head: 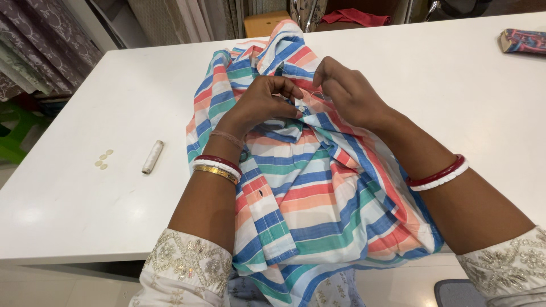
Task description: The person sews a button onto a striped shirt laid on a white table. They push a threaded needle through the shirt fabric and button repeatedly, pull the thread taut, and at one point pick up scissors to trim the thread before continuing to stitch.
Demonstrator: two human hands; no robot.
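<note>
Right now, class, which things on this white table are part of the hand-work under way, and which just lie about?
In use:
left hand
right hand
striped cotton shirt in blue, orange, green and white
small white button

Lying about:
white spool of thread
four loose pale buttons
patterned pouch

Striped shirt (318, 193): thin woven cloth, matt, soft and creased, buttonholes stitched along the placket. Tabletop (85, 199): smooth white laminate-like surface, slight sheen with soft glare patches. Thread spool (152, 157): white, matt, looks wound in thread. Loose buttons (103, 160): small, pale, plastic-looking, faint gloss. Bangles (218, 166) on the left wrist: glossy red and white, plus one gold metallic with shine. Sleeve cuffs (187, 261): white cloth with glinting gold embroidery. Pouch (523, 41) at far corner: printed cloth, matt.
</note>
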